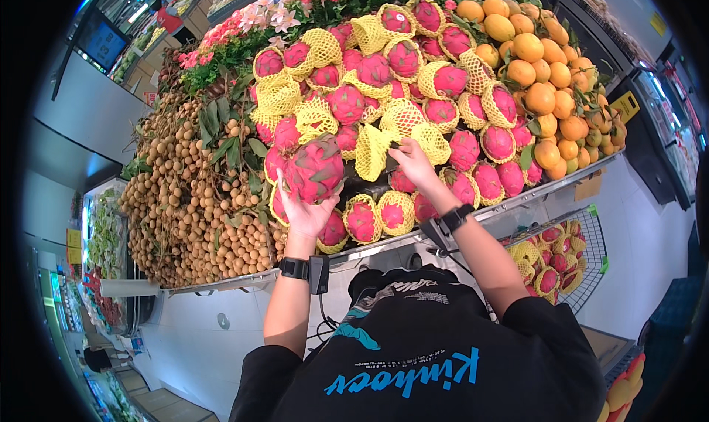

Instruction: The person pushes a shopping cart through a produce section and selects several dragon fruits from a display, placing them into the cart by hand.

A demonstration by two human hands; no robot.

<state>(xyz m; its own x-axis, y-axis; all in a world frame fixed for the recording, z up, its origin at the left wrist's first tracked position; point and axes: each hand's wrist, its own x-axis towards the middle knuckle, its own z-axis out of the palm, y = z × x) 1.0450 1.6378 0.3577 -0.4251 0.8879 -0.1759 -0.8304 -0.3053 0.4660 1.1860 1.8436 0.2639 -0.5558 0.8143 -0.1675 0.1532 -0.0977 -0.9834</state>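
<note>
A large pink dragon fruit [314, 172] without a net rests in my left hand [309, 213], whose fingers wrap round it from below. To its right, my right hand [415, 162] pinches the edge of a yellow foam net sleeve [371, 153], which hangs loose above the pile and seems to hold no fruit. Beneath both hands lies a heap of dragon fruits [374, 70], many of them in yellow foam nets. Two netted dragon fruits [362, 219] sit at the near edge, between my forearms. Part of the pile is hidden behind my hands.
Longans [199, 193] with twigs and leaves fill the left of the stand, oranges [543, 75] the right. A metal rail [399, 241] edges the front. At lower right stands a wire cart [591, 263] with netted dragon fruits. Artificial flowers [277, 15] line the back.
</note>
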